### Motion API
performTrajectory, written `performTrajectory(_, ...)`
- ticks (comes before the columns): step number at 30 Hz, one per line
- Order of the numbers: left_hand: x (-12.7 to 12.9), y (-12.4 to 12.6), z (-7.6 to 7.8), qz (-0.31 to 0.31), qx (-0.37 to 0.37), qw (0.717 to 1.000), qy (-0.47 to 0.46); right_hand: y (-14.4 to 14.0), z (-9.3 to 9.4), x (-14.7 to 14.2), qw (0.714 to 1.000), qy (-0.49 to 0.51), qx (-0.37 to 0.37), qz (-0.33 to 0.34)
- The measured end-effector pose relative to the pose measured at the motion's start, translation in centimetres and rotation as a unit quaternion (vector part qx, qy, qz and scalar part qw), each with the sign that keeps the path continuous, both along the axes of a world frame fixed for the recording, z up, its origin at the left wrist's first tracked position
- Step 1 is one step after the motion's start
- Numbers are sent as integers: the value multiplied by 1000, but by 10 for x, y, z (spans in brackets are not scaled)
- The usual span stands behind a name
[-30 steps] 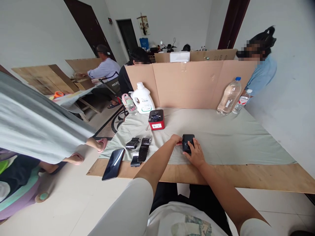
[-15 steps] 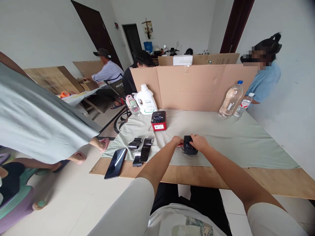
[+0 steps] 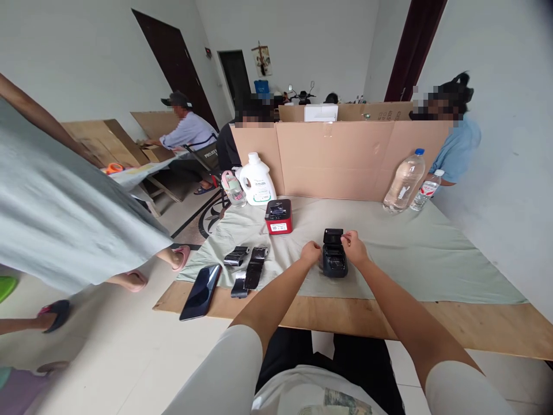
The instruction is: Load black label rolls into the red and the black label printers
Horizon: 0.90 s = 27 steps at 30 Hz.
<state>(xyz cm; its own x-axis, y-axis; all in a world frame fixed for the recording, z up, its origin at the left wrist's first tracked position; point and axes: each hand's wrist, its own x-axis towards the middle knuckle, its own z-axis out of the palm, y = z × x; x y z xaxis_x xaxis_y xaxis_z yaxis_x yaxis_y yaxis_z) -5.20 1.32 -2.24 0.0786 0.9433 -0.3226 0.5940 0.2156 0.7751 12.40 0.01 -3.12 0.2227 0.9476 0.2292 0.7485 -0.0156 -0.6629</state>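
A small black portable printer [image 3: 335,265] stands on the cloth in front of me, its lid [image 3: 333,236] raised at the far side and its inside showing. My right hand [image 3: 355,248] is at the printer's right, thumb and finger pinched at the lid's right edge. Just left of the printer, apart from it, my left hand [image 3: 311,253] has its fingers curled together; whatever they hold, if anything, is hidden. Farther left lie a partly unrolled glossy black roll [image 3: 235,256] and a longer black strip with a roll [image 3: 254,268].
A red and black box-shaped device [image 3: 279,217] stands behind the rolls. A dark phone or tablet [image 3: 201,292] lies at the front left edge. A white jug [image 3: 258,181], a water bottle [image 3: 405,181] and a cardboard screen [image 3: 332,158] line the back. Several people are nearby.
The printer's lid has swung up and back, with my right hand moving up at its edge. My left hand has come slightly away from the printer's left side.
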Motion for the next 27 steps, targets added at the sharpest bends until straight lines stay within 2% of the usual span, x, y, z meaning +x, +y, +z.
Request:
performTrajectory(2,4,-7,5,-14,126,991,49,-7,-13,2,1000,10,14,20)
performTrajectory(4,13,-11,10,-92,246,959,107,-20,-28,2,999,20,25,26)
performTrajectory(5,19,-11,12,-142,277,940,137,-27,-36,1,999,25,33,24)
performTrajectory(7,34,-8,15,-222,266,917,199,-43,-52,-2,997,30,65,24)
performTrajectory(9,49,-1,18,-254,216,907,256,-55,-65,-6,993,22,106,39)
performTrajectory(11,62,6,19,-261,178,906,280,-63,-73,-9,990,-1,131,60)
performTrajectory(15,77,14,20,-251,167,911,282,-64,-75,-13,988,-40,128,79)
performTrajectory(23,72,12,20,-248,158,918,268,-62,-77,-13,988,-66,123,62)
performTrajectory(27,62,7,25,-273,173,907,271,-62,-78,-14,990,-64,116,56)
